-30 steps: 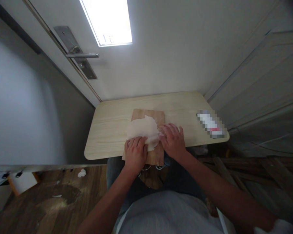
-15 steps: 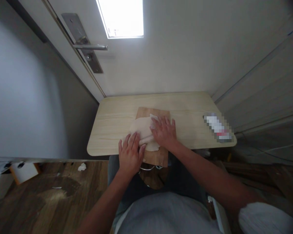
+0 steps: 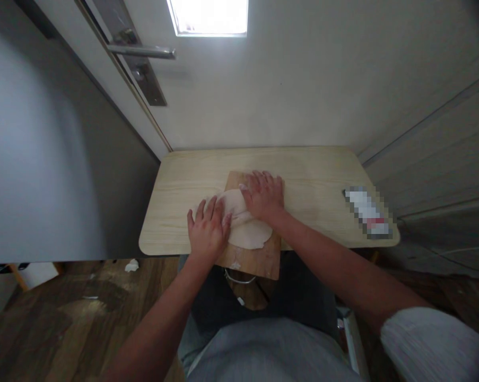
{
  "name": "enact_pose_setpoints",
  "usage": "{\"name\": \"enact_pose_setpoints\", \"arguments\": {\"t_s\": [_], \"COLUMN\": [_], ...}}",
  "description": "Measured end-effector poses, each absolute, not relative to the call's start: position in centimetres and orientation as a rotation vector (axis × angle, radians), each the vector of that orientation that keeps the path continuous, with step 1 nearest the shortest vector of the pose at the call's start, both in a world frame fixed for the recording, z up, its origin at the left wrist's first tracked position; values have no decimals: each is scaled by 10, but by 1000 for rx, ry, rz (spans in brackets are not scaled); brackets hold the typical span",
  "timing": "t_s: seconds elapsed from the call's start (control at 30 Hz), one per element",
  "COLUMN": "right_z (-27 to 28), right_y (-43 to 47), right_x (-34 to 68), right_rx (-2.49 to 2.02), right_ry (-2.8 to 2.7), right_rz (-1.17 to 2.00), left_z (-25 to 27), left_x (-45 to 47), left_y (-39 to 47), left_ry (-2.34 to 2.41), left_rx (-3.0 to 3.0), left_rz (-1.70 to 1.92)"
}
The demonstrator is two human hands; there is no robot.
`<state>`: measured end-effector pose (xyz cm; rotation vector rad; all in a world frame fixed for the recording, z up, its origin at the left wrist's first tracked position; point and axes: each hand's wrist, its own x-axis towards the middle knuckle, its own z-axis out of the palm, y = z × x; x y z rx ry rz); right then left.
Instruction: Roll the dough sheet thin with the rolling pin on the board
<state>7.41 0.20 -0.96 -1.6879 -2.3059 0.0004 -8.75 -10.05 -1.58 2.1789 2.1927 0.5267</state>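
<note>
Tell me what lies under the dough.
A wooden board shows past the near edge of the dough, with the table under the board. Board surface directly beneath the dough and right hand is covered.

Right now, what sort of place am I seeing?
Probably a small indoor room, home or workplace I cannot tell: a door with a metal handle stands just beyond the light table, and the floor looks like wood planks.

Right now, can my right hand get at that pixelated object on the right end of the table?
Probably yes. Your right hand is spread over the pale sheet and board, and from there tabletop runs to the pixelated object with nothing seen in between. It would have to leave the sheet.
</note>
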Motion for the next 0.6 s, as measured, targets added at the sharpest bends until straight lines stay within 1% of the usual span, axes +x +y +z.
{"name": "enact_pose_setpoints", "arguments": {"t_s": [0.37,0.6], "right_z": [-5,-3], "right_y": [33,10], "right_x": [56,70], "right_rx": [-1663,-1642], "right_ry": [-2193,-2184], "right_rz": [21,39], "left_z": [-12,-11], "left_x": [-101,-89], "left_y": [-65,-93], "left_ry": [2241,2204], "left_rx": [2095,2204], "left_rz": [490,551]}}
